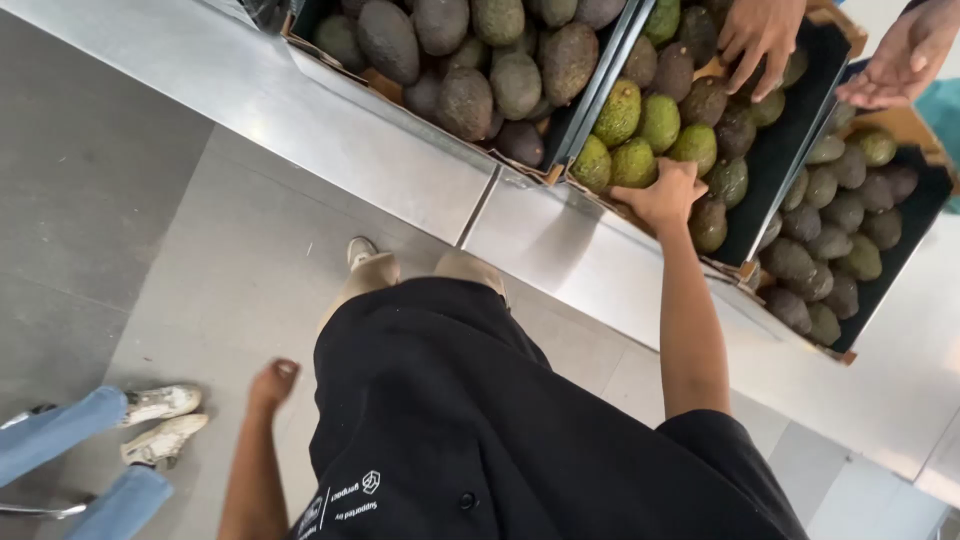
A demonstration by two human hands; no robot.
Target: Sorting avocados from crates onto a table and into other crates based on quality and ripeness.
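Note:
My right hand [665,195] reaches out to the middle cardboard box [790,140] of avocados and curls over a green avocado at the box's near edge; that fruit is mostly hidden under my fingers. Several green avocados [634,162] lie right beside it, darker ones further back. My left hand [272,380] hangs at my side above the grey floor, fingers loosely curled, holding nothing. Another person's two hands [760,40] [905,65] reach into the same box and over the right box from the far side.
A left box [330,75] holds dark avocados [465,100]; a right box [930,190] holds grey-green ones. All sit on a steel counter [400,170]. A person in jeans and white shoes [160,420] stands at my lower left.

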